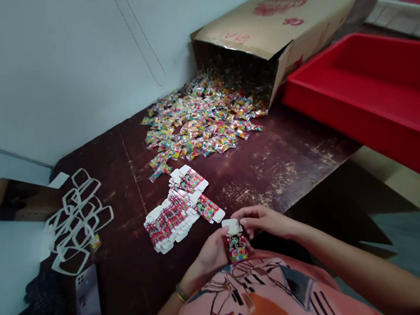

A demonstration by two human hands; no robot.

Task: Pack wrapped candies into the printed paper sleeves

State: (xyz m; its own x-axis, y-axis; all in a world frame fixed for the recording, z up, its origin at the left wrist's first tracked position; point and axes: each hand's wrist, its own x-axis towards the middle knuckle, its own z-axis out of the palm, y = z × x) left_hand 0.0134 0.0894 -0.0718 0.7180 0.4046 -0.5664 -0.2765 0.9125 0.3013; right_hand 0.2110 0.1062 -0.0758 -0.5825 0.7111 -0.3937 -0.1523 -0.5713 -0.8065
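A small printed candy box (237, 246) with its white top flap raised is held upright close to my body. My left hand (216, 250) wraps around it from the left, thumb on the front near the top. At its upper right edge, my right hand (260, 221) has thumb and fingers pinched by the flap; whatever is between the fingertips is hidden. Just ahead on the table lies a fanned row of flat folded candy boxes (171, 217), with a few loose ones at its right end. Beyond them spreads a heap of small clear candy packets (205, 121).
A large cardboard carton (280, 17) lies on its side behind the packets. To the right are a red tray (366, 104) and a white crate (401, 16). Pale rubber bands (80, 212), a phone (87, 302), a brown box (16, 200) and dark cloth (39, 304) lie at left.
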